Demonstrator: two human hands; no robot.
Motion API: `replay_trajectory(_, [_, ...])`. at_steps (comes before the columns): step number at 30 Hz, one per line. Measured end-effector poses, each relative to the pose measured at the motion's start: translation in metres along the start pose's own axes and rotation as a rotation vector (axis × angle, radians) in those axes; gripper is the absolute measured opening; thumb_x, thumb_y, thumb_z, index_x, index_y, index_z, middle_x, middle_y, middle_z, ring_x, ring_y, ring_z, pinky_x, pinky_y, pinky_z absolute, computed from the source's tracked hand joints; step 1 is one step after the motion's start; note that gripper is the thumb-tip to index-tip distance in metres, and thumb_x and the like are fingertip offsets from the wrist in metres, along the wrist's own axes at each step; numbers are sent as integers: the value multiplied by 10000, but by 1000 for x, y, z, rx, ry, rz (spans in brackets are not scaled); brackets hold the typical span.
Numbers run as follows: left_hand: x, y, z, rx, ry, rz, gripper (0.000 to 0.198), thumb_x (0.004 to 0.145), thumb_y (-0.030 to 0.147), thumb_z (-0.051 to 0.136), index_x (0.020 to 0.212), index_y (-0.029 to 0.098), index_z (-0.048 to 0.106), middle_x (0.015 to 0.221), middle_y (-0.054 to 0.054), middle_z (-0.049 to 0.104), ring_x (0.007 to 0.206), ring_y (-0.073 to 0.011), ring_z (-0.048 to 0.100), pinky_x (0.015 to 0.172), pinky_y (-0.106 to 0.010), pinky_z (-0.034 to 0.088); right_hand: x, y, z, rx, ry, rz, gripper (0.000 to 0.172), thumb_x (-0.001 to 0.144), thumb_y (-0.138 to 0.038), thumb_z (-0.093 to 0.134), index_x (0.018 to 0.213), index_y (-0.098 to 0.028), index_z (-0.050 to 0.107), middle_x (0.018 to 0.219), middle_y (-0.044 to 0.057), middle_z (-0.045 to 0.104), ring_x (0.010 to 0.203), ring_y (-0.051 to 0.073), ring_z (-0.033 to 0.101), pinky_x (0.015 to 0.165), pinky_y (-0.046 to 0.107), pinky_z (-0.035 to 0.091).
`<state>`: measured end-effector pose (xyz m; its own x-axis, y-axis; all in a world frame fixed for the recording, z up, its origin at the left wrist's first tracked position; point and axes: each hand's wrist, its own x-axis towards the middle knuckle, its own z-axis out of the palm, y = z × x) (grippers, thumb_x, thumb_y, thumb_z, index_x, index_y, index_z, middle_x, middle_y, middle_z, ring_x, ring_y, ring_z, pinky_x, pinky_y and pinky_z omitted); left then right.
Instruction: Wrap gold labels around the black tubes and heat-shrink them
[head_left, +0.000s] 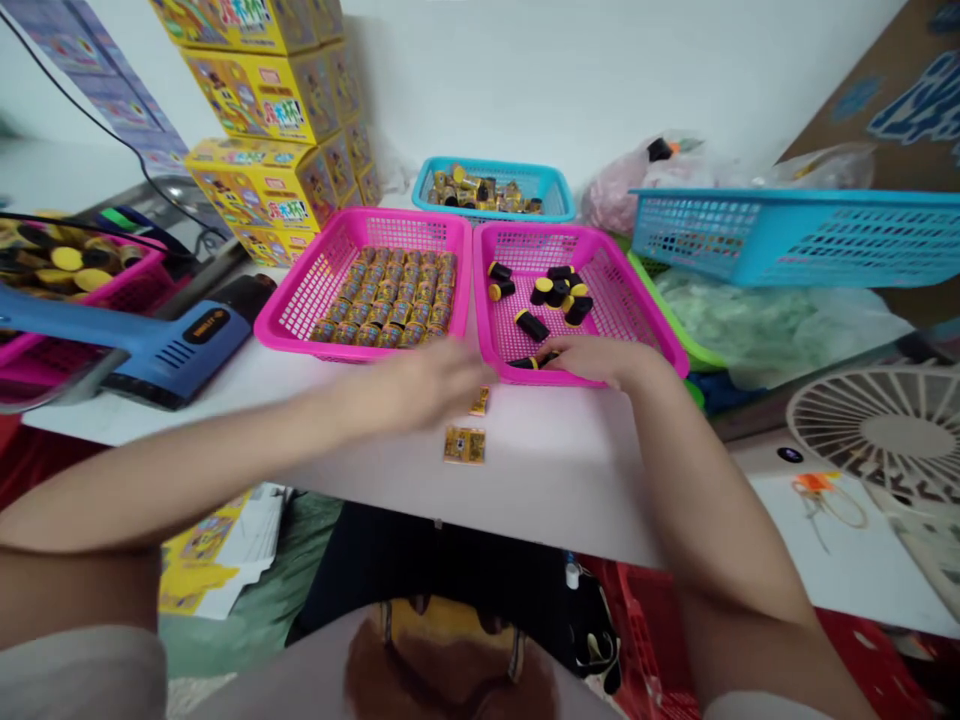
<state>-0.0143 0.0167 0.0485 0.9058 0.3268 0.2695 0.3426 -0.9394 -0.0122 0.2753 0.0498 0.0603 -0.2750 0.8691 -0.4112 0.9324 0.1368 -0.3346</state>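
Note:
My right hand (592, 358) reaches into the front of the right pink basket (637, 300) and rests on a black cylinder with a yellow cap (525, 362); its fingers curl over it. More black and yellow cylinders (555, 288) lie loose in that basket. My left hand (427, 385) is blurred by motion above the white table, just left of a small yellow label (480, 401). A second yellow label (464, 445) lies flat nearer to me. The left pink basket (300, 300) holds several rows of wrapped cylinders (394, 298).
A blue heat gun (161, 345) lies at the left. Yellow cartons (262, 110) are stacked behind it. A small blue basket (555, 190) stands at the back, a large blue basket (795, 235) at the right over a green one. A white fan (885, 435) sits lower right.

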Motion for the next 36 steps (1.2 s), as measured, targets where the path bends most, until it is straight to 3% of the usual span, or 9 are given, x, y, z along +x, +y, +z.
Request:
replay_trajectory(4, [-65,97,51,153,-128,-117,709,1062,603,460,1491,44,531,1535,-243,584,1432,-344,577,1177,-490,468,0,1,4,83,40,92,271,842,-223,630,1019,-274,829,1085,14,816,947,216,747,848,308,595])
replay_trajectory(9, [-93,132,54,255,-86,-22,365,1041,181,542,1381,65,608,1338,-230,729,1250,-286,727,1073,-408,559,-6,-1,6,110,182,182,326,827,-274,675,1116,-245,825,830,29,754,713,183,650,695,305,532])
replay_trajectory(11, [-93,132,37,248,-44,40,315,1013,94,516,1298,62,646,1207,-216,783,1107,-269,786,943,-354,620,-9,0,9,133,278,173,374,799,-306,709,1146,-221,819,769,21,703,668,172,609,683,314,521])
replay_trajectory(14, [-86,124,11,212,3,78,294,1000,55,487,1219,64,684,1093,-179,815,995,-242,811,790,-288,652,-13,6,18,169,558,47,390,748,-308,750,1111,-185,821,965,75,707,849,218,671,826,371,580])
replay_trajectory(19, [-57,85,-7,140,182,62,321,1022,58,470,1238,98,703,1123,-143,811,1077,-236,785,910,-316,661,-23,16,39,249,1044,-146,290,849,-343,723,1104,-222,792,1311,173,582,1261,332,618,1021,486,601])
replay_trajectory(22, [-27,51,-1,-181,316,-68,301,1010,90,538,1209,171,749,1137,-102,803,1046,-182,778,928,-275,647,-32,10,50,347,1204,-247,254,922,-412,695,1114,-259,758,1382,167,553,1299,325,608,1042,502,606])
replay_trajectory(27, [22,14,20,-933,340,-348,75,823,251,844,868,191,832,930,-67,803,836,-169,776,720,-238,634,-42,-13,65,512,1113,-494,280,976,-416,653,1206,-269,716,1315,138,659,1278,283,655,976,461,647])
replay_trajectory(31, [27,14,40,-1275,280,-507,478,801,383,879,1206,158,764,836,-55,817,751,-184,785,692,-269,646,-47,-24,76,704,1018,-563,366,942,-449,725,1270,-301,661,1204,91,727,1117,243,728,913,425,671])
replay_trajectory(36, [11,14,53,-1202,250,-385,668,961,364,730,1554,192,474,881,-47,819,806,-183,809,765,-261,650,-53,-24,78,788,967,-524,329,900,-469,779,1191,-324,733,1215,84,687,852,188,726,691,360,669])
